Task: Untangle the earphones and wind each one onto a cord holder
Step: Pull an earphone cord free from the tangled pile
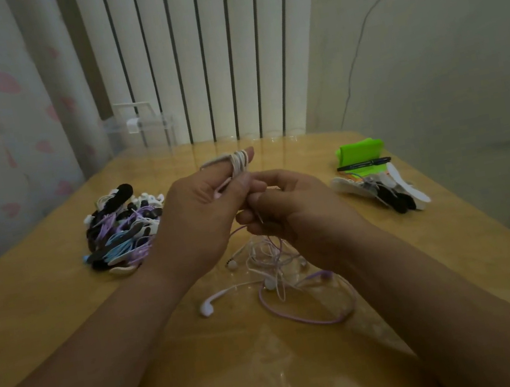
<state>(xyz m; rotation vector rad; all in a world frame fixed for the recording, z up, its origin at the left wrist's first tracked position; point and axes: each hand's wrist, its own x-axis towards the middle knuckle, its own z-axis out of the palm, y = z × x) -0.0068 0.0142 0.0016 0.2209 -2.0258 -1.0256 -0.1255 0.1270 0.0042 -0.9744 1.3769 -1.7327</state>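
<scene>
Left hand [198, 223] grips cord-wound holder [238, 162]; right hand [298, 216] pinches earphone cord [269, 245]; clear box [141, 128] behind.

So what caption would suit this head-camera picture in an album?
Left hand holds a coil of pale cord while the right hand pinches a strand of the tangled earphones on the wooden table.

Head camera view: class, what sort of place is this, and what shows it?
Probably a room in a home: a white column radiator stands behind the wooden table, and a curtain with pink hearts hangs to the left.
</scene>
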